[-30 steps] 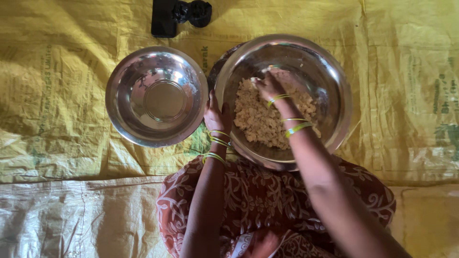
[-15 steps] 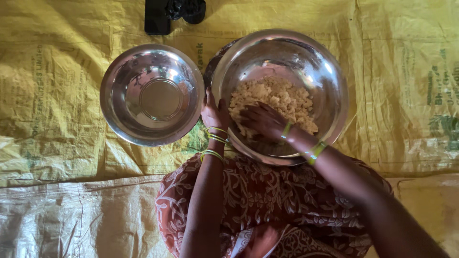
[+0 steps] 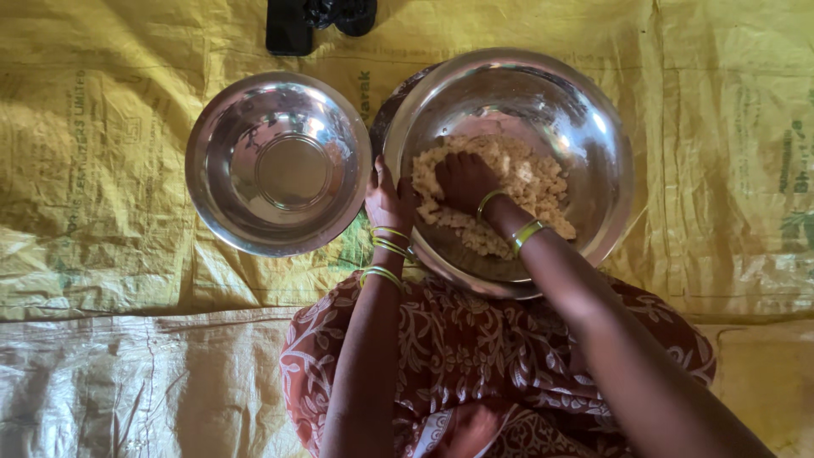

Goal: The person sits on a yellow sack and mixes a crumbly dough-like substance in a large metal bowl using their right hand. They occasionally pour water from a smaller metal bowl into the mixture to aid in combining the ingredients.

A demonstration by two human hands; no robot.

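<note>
A large steel bowl (image 3: 593, 127) sits in front of me and holds a heap of pale crumbly food (image 3: 526, 182). My right hand (image 3: 465, 180) is sunk into that heap, fingers curled among the pieces. My left hand (image 3: 387, 201) grips the bowl's near-left rim, thumb inside the edge. Both wrists carry green and yellow bangles. To the left stands a second, smaller steel bowl (image 3: 278, 163), which holds nothing.
Both bowls rest on yellow woven plastic sacking (image 3: 102, 170) spread over the floor. A black object (image 3: 315, 19) lies at the top edge behind the bowls. My lap in maroon patterned cloth (image 3: 475, 356) fills the lower middle.
My right hand has drawn back from the far side of the heap toward the near-left part and pressed down into the food. The left hand has stayed on the rim.
</note>
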